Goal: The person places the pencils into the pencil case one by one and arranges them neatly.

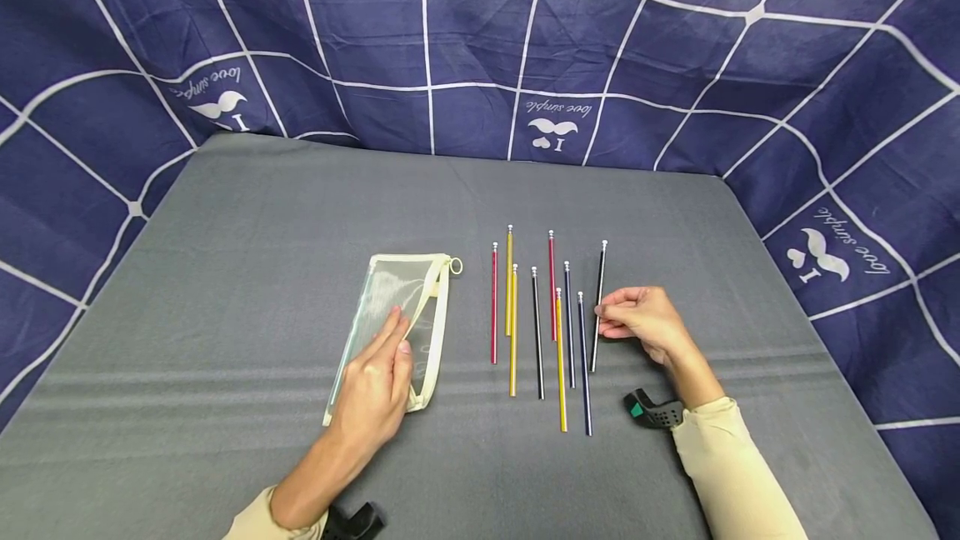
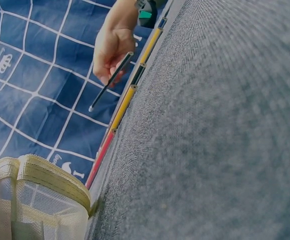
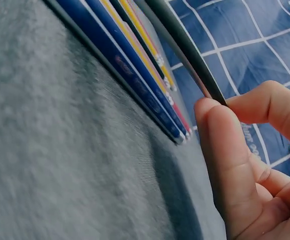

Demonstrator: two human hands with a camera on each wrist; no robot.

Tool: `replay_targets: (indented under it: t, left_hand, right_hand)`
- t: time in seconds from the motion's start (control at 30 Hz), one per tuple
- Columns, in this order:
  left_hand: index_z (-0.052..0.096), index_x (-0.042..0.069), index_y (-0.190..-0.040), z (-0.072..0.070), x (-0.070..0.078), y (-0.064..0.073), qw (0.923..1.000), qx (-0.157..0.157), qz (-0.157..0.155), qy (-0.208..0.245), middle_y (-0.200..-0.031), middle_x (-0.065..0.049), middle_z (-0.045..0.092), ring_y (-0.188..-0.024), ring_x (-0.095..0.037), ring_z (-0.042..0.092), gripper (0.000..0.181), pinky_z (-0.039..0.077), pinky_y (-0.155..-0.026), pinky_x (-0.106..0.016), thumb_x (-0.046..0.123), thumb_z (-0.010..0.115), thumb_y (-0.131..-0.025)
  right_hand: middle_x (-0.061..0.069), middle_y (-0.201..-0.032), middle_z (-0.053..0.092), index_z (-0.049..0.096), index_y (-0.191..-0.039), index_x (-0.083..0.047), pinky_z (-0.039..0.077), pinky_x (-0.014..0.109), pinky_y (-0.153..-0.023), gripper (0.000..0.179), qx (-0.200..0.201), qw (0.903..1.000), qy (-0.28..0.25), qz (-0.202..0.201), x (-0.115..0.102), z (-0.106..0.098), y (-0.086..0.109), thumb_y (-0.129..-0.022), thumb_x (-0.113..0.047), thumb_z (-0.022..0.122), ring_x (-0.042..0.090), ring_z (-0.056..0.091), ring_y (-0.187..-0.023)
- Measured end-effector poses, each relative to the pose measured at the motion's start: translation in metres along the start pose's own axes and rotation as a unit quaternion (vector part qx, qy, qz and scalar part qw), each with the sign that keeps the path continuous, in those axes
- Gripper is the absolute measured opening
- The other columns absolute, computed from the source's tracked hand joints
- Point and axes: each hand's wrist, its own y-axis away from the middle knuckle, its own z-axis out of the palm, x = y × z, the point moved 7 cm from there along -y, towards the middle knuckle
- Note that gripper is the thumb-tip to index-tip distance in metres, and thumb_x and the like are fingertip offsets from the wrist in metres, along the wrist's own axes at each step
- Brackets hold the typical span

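Observation:
Between thumb and fingertips, my right hand (image 1: 637, 322) pinches a black pencil (image 1: 600, 282), raised off the table in the left wrist view. In the right wrist view that pencil (image 3: 190, 45) slants up from the fingertips. My left hand (image 1: 375, 386) rests on a clear mesh pencil pouch (image 1: 390, 282) with pale yellow edging, its fingers extended over the top side. The pouch's zip side faces the pencils, and a ring pull (image 1: 456, 266) sits at its far corner. Left of the right hand lie several pencils, including a red pencil (image 1: 494, 307), a yellow pencil (image 1: 562, 373) and a dark blue pencil (image 1: 585, 373).
A grey cloth covers the table (image 1: 262, 215). Behind it and at both sides hangs a navy curtain (image 1: 480, 40) with white grid lines. Black wrist devices are strapped at both wrists, one (image 1: 652, 411) beside the right sleeve.

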Motion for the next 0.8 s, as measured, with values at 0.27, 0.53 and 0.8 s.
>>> replay_targets:
  t: [0.27,0.53,0.8]
  left_hand:
    - [0.064,-0.012,-0.121,0.0,0.0,0.0,1.0,0.002,0.002,-0.001,-0.129,-0.025,0.06,-0.114,-0.038,0.062,0.033,0.049,-0.092,-0.053,0.0,0.054,-0.092]
    - [0.064,-0.012,-0.121,0.0,-0.001,-0.001,1.0,-0.001,-0.001,-0.001,-0.129,-0.025,0.06,-0.115,-0.038,0.062,0.033,0.049,-0.092,-0.053,0.001,0.054,-0.092]
    - [0.064,-0.012,-0.12,0.0,0.0,0.0,1.0,0.001,-0.001,-0.003,-0.129,-0.025,0.06,-0.115,-0.038,0.062,0.033,0.049,-0.092,-0.053,0.0,0.054,-0.092]
  right_hand:
    - [0.006,-0.07,0.069,0.062,-0.087,0.008,0.058,0.025,-0.057,0.008,-0.022,0.9996,-0.021,-0.001,0.001,0.011,-0.004,-0.081,0.012,0.06,0.012,0.068,-0.058]
    - [0.007,-0.069,0.068,0.061,-0.086,0.004,0.058,0.025,-0.057,0.01,-0.044,0.998,-0.045,0.007,-0.003,0.021,-0.006,-0.081,0.012,0.06,0.012,0.067,-0.058]
    - [0.006,-0.07,0.068,0.06,-0.087,0.002,0.058,0.024,-0.058,0.012,-0.067,0.9959,-0.057,0.022,-0.002,0.032,-0.012,-0.081,0.013,0.057,0.012,0.067,-0.059]
